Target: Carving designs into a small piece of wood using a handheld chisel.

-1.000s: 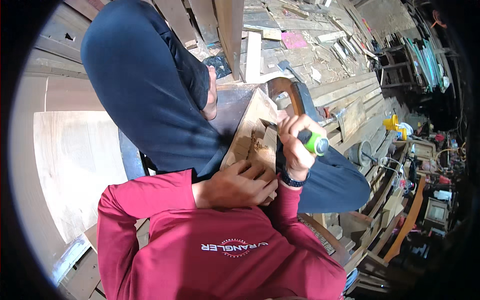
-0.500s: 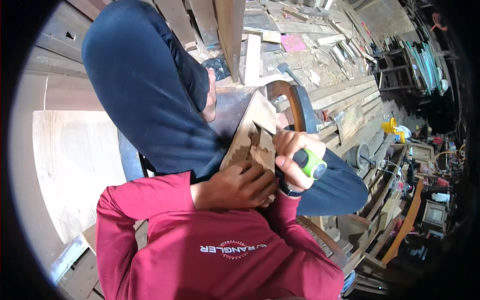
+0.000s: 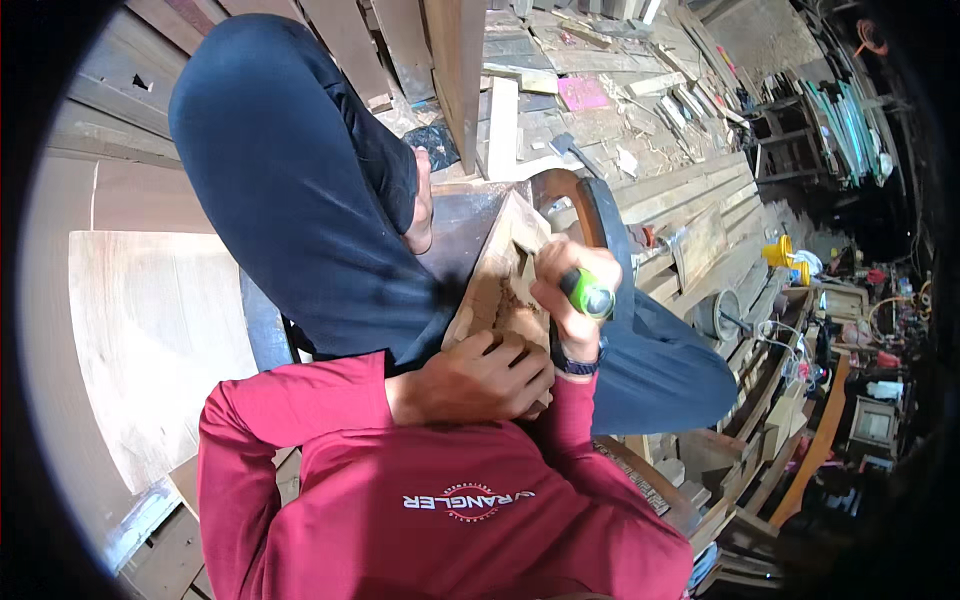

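Note:
A light wooden piece [image 3: 488,285] with a pale tip, a dark carved groove and small shavings lies between my bent legs, over a dark board [image 3: 462,213]. My left hand [image 3: 480,375] grips the lower end of the piece, fingers curled over it, close against my red shirt. My right hand [image 3: 565,290] is wrapped round a green and black tool handle [image 3: 590,295] above the right side of the groove; the tool's working end is mostly hidden by hand and wood. My bare foot [image 3: 420,205] shows beside the dark board.
A pale plank [image 3: 150,340] stands at the left. Scattered offcuts and a pink sheet [image 3: 582,93] lie on the plank floor ahead. At the right are yellow buckets [image 3: 780,252], a grey bucket [image 3: 718,315], stacked timber and clutter. An axe-like tool [image 3: 570,145] lies beyond the dark board.
My right hand with the green handle dipped lower, then moved up and to the left over the wooden piece. My left hand stays on the lower end, with little movement.

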Demonstrator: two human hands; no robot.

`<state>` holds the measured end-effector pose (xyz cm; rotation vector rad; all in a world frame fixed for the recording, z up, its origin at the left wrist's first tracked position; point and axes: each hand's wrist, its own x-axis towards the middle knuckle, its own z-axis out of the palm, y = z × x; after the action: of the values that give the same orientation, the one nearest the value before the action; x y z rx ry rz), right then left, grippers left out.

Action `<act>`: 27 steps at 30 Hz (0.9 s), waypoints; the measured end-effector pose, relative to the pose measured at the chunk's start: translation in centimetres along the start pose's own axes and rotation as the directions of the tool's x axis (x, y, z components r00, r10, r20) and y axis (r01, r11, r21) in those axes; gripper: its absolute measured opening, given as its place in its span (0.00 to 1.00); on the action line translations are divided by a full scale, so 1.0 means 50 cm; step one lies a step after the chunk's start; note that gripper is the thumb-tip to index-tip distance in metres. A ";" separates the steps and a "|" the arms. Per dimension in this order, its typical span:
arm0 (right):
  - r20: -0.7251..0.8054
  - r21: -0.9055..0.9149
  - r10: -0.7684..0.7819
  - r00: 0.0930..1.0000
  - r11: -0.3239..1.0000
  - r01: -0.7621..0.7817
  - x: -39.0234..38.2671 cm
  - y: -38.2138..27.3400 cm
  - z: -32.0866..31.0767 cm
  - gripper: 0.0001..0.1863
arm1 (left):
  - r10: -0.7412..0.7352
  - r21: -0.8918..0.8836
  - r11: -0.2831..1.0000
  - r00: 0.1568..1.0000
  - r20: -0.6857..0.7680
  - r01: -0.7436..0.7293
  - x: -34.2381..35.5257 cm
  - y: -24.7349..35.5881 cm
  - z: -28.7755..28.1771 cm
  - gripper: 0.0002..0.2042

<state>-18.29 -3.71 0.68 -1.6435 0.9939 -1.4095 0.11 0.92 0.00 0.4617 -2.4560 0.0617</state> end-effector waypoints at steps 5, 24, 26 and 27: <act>0.059 -0.059 -0.009 0.998 0.998 0.013 0.012 0.016 -0.008 0.12 | 0.009 -0.035 0.999 1.000 -0.022 -0.009 0.009 -0.002 -0.010 0.11; 0.081 0.072 -0.076 0.994 0.995 0.070 0.014 -0.018 -0.004 0.12 | -0.027 -0.084 0.996 1.000 0.002 0.027 -0.001 0.002 -0.008 0.15; 0.074 0.091 -0.079 0.994 0.993 0.072 0.010 -0.030 -0.011 0.11 | -0.025 -0.081 0.996 0.999 0.030 0.027 0.003 -0.007 -0.006 0.15; 0.080 0.108 -0.134 0.988 0.986 0.125 0.006 -0.039 -0.004 0.11 | -0.013 -0.072 0.997 0.999 -0.040 0.010 0.004 -0.006 -0.008 0.14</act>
<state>-18.29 -3.17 2.59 -1.7036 0.7642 -1.4358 0.32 0.63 0.42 0.4388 -2.4068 -0.0221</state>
